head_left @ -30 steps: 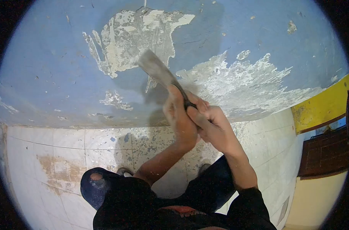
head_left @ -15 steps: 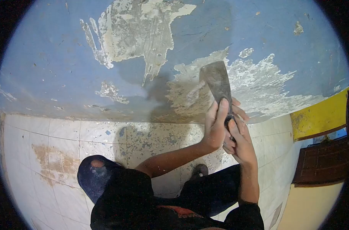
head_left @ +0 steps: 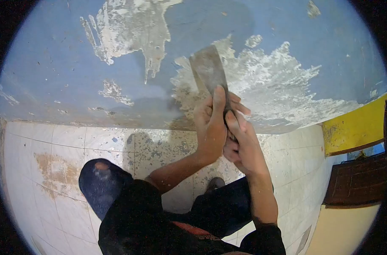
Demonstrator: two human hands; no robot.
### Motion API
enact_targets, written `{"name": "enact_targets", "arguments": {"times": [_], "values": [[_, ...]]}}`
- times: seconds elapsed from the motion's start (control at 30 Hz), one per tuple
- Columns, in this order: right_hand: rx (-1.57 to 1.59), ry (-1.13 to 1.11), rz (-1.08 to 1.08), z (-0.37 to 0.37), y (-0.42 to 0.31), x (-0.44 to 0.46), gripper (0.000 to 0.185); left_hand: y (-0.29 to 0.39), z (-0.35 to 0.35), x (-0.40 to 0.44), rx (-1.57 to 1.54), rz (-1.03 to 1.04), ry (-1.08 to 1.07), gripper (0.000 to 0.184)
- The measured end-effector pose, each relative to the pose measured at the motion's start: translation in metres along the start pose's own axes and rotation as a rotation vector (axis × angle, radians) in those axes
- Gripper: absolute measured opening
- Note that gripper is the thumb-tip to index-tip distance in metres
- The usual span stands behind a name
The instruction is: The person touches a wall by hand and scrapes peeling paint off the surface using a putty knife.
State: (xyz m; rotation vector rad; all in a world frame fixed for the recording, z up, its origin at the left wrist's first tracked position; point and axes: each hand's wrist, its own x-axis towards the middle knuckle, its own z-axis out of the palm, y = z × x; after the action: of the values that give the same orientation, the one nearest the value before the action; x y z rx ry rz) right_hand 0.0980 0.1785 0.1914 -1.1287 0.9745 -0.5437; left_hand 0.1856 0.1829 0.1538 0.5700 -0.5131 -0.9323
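Both of my hands grip one scraper [head_left: 210,67] with a wide, dusty grey blade pointing up and to the left. My left hand [head_left: 211,123] is closed round the lower blade and neck, its thumb flat along the metal. Just below it, my right hand [head_left: 243,138] wraps the dark handle, most of which the fingers hide. Behind the blade is the blue wall [head_left: 138,95], with a large bare patch [head_left: 270,78] of whitish-grey plaster. Whether the blade's edge touches the wall I cannot tell.
Another bare patch [head_left: 134,29] lies higher on the left. Paint flakes litter the white tiled floor [head_left: 153,155] along the wall's foot. My bent knee [head_left: 102,182] is close to the wall on the left. A yellow wall [head_left: 351,127] and dark brown wooden panel [head_left: 355,180] stand at right.
Both hands and the scraper have moved left and slightly up in view. The view itself has shifted a little, with the wall patches sitting further left and higher.
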Motion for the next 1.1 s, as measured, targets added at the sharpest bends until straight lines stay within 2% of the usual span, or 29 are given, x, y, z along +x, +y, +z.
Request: {"name": "enact_targets", "arguments": {"times": [0.13,0.23,0.33,0.43,0.5,0.63,0.7,0.73,0.77,0.83,0.87,0.93,0.97,1.03,1.07,1.1], "values": [[0.006,-0.061,-0.026,-0.025,-0.003,-0.004,0.034,-0.011,0.018,-0.002,-0.007,-0.016,0.025,0.044],[0.025,0.027,0.019,-0.033,-0.005,-0.008,0.034,-0.029,0.026,-0.006,-0.168,-0.037,0.051,0.043],[-0.039,0.069,0.058,-0.033,0.000,0.000,0.033,-0.032,0.019,-0.006,-0.199,-0.041,0.065,0.040],[-0.088,-0.058,0.008,-0.019,-0.002,0.003,0.029,-0.022,0.007,0.000,-0.090,0.028,0.067,0.038],[-0.018,-0.109,-0.021,-0.005,-0.004,0.004,0.024,-0.009,0.003,-0.001,-0.118,-0.021,0.045,0.037],[0.030,-0.110,-0.017,0.011,-0.005,-0.004,0.033,0.009,-0.006,-0.004,-0.102,-0.076,0.027,0.040],[-0.192,-0.185,-0.231,0.016,-0.003,0.001,0.041,0.015,-0.013,-0.007,-0.052,-0.040,0.023,0.040],[-0.149,-0.167,-0.236,0.014,0.000,0.003,0.041,0.018,-0.013,-0.008,0.012,-0.008,0.005,0.039],[-0.301,-0.159,-0.443,0.011,0.004,0.011,0.037,0.020,-0.005,-0.005,0.058,-0.024,-0.036,0.039],[-0.620,-0.130,-0.803,0.002,0.014,0.016,0.030,0.020,0.011,-0.014,0.191,0.184,0.138,0.036],[-0.595,-0.131,-0.795,-0.001,0.014,0.014,0.030,0.014,0.014,-0.018,0.216,0.175,0.141,0.036],[-0.577,-0.230,-0.672,-0.012,-0.001,0.018,0.028,-0.001,0.021,-0.007,-0.145,0.193,0.226,0.033],[-0.558,-0.226,-0.695,-0.029,-0.006,0.028,0.028,-0.008,0.027,-0.001,-0.126,0.203,0.205,0.033],[-1.041,-0.180,-1.489,-0.061,-0.007,0.047,0.025,-0.024,0.041,0.010,-0.281,0.228,0.134,0.024],[-1.030,-0.178,-1.494,-0.057,-0.021,0.033,0.025,-0.026,0.052,0.010,-0.370,0.237,0.111,0.021],[-0.769,-0.250,-0.884,-0.055,-0.039,0.019,0.025,-0.028,0.063,0.010,-0.350,0.246,0.176,0.022]]}}
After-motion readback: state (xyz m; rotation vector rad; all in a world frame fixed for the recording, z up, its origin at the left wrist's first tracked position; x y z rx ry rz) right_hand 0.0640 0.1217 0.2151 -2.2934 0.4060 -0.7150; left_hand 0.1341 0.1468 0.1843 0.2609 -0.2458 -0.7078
